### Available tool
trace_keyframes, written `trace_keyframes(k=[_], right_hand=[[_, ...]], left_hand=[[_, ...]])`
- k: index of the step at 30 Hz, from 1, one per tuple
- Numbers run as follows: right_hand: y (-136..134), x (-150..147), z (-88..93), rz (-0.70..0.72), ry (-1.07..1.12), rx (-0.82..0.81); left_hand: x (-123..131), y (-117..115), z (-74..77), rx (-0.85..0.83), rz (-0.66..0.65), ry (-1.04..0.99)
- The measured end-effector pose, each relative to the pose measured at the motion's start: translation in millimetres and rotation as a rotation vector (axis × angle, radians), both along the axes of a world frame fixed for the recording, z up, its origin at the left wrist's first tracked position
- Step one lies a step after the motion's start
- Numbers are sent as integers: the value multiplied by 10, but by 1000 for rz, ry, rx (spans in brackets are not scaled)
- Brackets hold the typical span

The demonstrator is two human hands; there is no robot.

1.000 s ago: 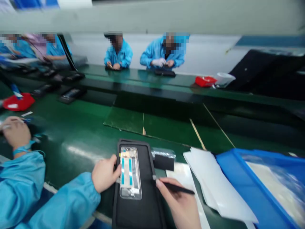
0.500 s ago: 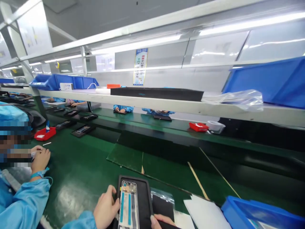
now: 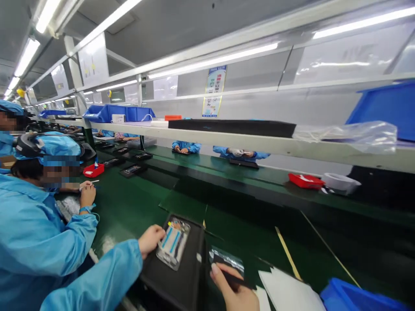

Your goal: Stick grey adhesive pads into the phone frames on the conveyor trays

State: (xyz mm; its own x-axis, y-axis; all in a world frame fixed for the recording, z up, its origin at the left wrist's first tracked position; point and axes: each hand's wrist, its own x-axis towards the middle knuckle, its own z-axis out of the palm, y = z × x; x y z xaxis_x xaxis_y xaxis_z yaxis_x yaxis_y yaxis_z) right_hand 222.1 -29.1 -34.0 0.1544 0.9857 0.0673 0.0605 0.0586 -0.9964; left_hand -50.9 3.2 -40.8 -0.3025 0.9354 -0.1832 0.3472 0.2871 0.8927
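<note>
An opened phone, its back off and two blue strips showing, lies in a black tray in front of me. My left hand is closed at the tray's left edge, fingertips beside the phone. Right of the tray, my right hand pinches a slim dark tool whose exact kind I cannot make out. Partly behind those fingers lies a clear plastic bag with something dark inside.
White sheets and a blue bin sit at the lower right. A co-worker in blue works close on my left, beside a red tray. Overhead, a shelf crosses the green bench.
The view has swung left, bringing more of the co-worker in. The tray and phone sit higher and more tilted in view. My right hand has come away from the tray's right edge.
</note>
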Motion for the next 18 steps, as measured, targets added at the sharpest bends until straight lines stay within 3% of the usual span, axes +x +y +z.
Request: trace_keyframes(k=[5, 9, 14, 18], right_hand=[[132, 323, 93, 15, -28, 82], [294, 533, -64, -85, -5, 105], [387, 615, -333, -171, 34, 170], [414, 640, -445, -232, 13, 221]], left_hand=[[-920, 152, 457, -74, 81, 99], [-1352, 262, 622, -142, 170, 230], [-1326, 282, 709, -161, 137, 507], [-862, 508, 719, -19, -44, 758]])
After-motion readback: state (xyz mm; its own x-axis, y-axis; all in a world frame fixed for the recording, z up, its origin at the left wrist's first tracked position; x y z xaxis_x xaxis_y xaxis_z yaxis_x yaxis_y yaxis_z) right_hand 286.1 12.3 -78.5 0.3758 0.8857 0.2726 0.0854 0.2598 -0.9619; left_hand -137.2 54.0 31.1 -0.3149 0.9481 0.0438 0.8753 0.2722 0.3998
